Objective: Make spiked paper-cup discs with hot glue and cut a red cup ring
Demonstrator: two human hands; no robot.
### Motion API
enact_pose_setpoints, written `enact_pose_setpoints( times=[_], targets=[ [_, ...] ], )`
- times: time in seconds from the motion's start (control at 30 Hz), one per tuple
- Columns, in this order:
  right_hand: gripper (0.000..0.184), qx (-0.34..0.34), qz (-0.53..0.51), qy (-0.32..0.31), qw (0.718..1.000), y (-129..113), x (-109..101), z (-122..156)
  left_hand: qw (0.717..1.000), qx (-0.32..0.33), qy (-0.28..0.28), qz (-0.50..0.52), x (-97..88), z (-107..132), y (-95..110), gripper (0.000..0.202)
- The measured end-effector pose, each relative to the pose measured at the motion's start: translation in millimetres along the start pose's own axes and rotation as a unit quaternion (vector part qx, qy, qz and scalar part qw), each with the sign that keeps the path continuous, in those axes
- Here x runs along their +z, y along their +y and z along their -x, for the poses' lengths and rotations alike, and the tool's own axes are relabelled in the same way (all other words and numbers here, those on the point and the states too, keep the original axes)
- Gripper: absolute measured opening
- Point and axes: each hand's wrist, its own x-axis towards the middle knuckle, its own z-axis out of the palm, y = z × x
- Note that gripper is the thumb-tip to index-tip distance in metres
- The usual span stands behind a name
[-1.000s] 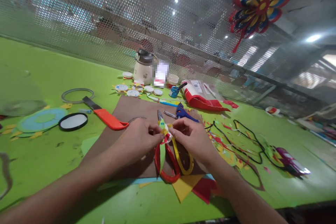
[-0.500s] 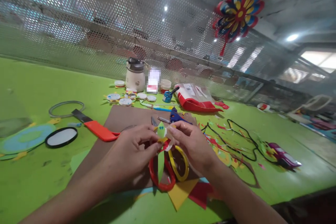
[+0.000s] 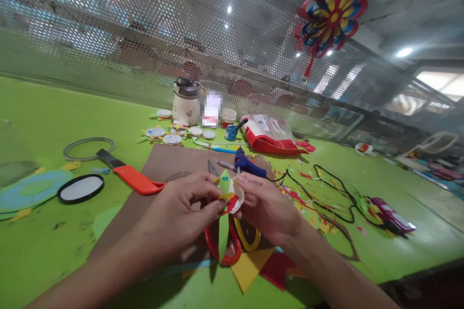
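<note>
Left hand: thumb and fingertips pinching the left side of the paper animal figure. Figure: between both hands, over the scissors; green head uppermost, long green tail hanging downward. Judged very light; white disc rim probably stiffest, head and tail thin, easily creased or torn. Best hold: disc rim, sparing tail and yellow limbs. Right hand: fingertips pinching the figure's right edge; thumb contact unclear.
</note>
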Motion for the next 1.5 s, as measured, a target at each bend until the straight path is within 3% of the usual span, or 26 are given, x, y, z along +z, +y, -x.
enact_pose_setpoints(
  times=[0.33, 0.73, 1.0, 1.13, 1.3, 1.4, 1.5],
  targets=[
    [0.03, 0.015, -0.079, 0.009, 0.997, 0.8, 4.2, -3.5, 1.0, -0.007, -0.002, -0.021, -0.4, 2.8, 0.1, 0.019],
    [0.024, -0.019, -0.028, 0.02, 0.999, 8.9, 0.8, -3.9, 1.0, -0.013, -0.012, 0.004, -1.6, -0.8, 0.7, 0.018],
    [0.039, 0.012, -0.058, 0.055, 0.997, 6.9, 4.2, -9.1, 0.997, -0.063, -0.022, 0.03, -3.8, -1.1, -1.8, 0.016],
    [0.044, -0.056, -0.002, 0.087, 0.995, 2.2, 2.0, -6.9, 0.98, -0.114, -0.04, 0.156, -2.0, 0.5, -2.8, 0.014],
    [0.028, -0.188, 0.079, 0.139, 0.969, -7.8, -6.7, -1.0, 0.902, -0.19, -0.086, 0.378, 4.3, 5.3, 0.3, 0.008],
    [0.005, -0.277, 0.129, 0.167, 0.937, -15.7, -11.8, 2.3, 0.866, -0.22, -0.117, 0.432, 4.4, 5.1, -0.1, 0.007],
    [0.016, -0.325, 0.145, 0.19, 0.915, -24.5, -13.4, 4.2, 0.861, -0.223, -0.126, 0.439, 3.0, 4.2, -2.4, 0.007]
  ],
)
